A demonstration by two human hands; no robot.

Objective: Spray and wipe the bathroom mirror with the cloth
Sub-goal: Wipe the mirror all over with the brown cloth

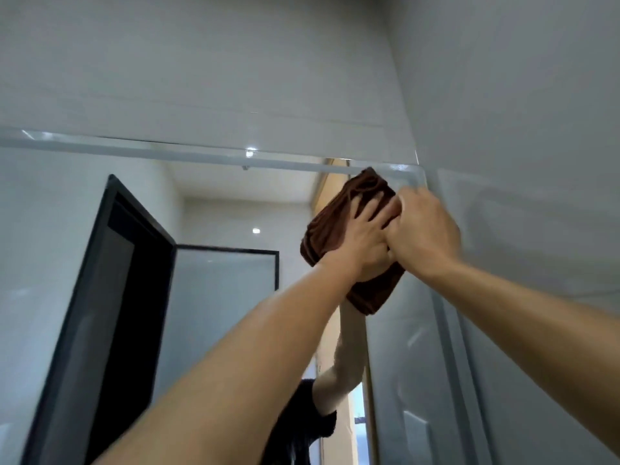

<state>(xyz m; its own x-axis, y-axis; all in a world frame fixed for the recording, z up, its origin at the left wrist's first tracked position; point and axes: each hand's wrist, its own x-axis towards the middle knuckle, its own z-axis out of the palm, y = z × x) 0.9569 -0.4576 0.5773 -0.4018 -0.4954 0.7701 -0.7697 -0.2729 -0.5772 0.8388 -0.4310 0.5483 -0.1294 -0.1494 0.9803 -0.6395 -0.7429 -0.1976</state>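
A folded brown cloth (330, 226) is pressed flat against the bathroom mirror (214, 297) near its upper right corner. My left hand (364, 239) lies spread on the cloth with fingers apart, pushing it to the glass. My right hand (424, 229) sits beside it, fingers curled over the cloth's right edge. Both arms reach up from below. No spray bottle is in sight.
The mirror's bevelled top edge (167, 152) runs under a grey tiled wall (201, 62). A side wall (520, 129) meets the mirror at the right. The glass reflects a dark-framed door (110, 297), a glass panel and a raised arm in a dark sleeve.
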